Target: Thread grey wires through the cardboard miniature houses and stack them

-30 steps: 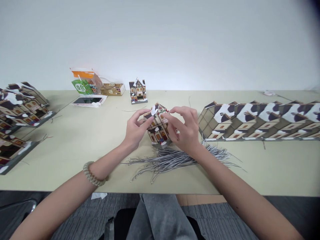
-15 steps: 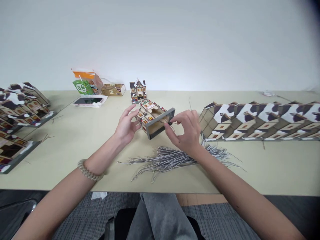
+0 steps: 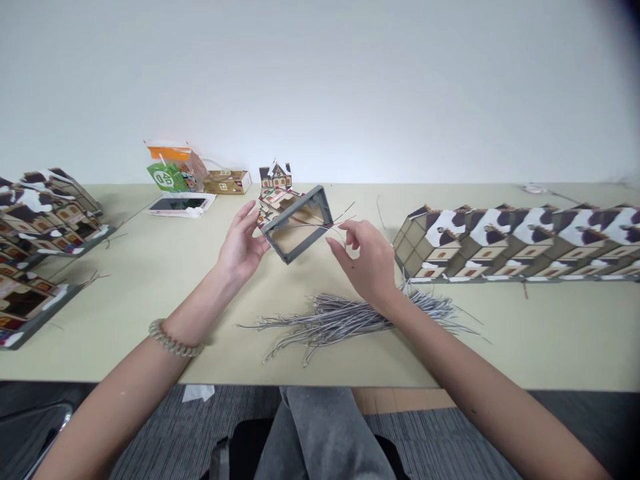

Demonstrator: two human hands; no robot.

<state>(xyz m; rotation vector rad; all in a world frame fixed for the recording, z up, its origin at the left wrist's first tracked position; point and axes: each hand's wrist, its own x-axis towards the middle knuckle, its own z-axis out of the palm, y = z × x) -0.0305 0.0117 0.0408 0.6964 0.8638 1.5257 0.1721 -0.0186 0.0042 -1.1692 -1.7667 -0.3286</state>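
My left hand (image 3: 242, 248) holds a small printed toy house (image 3: 280, 202), fingers round its far left side. The house is tipped so that its grey base frame (image 3: 307, 244) and hollow inside face me. Thin dark and reddish wires (image 3: 345, 213) run out of the opening past the frame's right edge. My right hand (image 3: 369, 259) is just right of the frame, with thumb and forefinger pinched on a wire. Below it on the table lies a bundle of grey wires (image 3: 345, 320).
A row of snowy-roofed houses (image 3: 520, 241) stands at the right, more houses (image 3: 55, 213) at the left. Behind are another small house (image 3: 275, 175), a patterned box (image 3: 226, 181), a phone (image 3: 177, 204) and a green-and-orange package (image 3: 173, 170). The table edge (image 3: 240, 384) is close to me.
The house has tilted further, turning its open base towards me, and moved slightly left and up. Wires now stick out beyond the frame. My right hand has drawn slightly away from the base.
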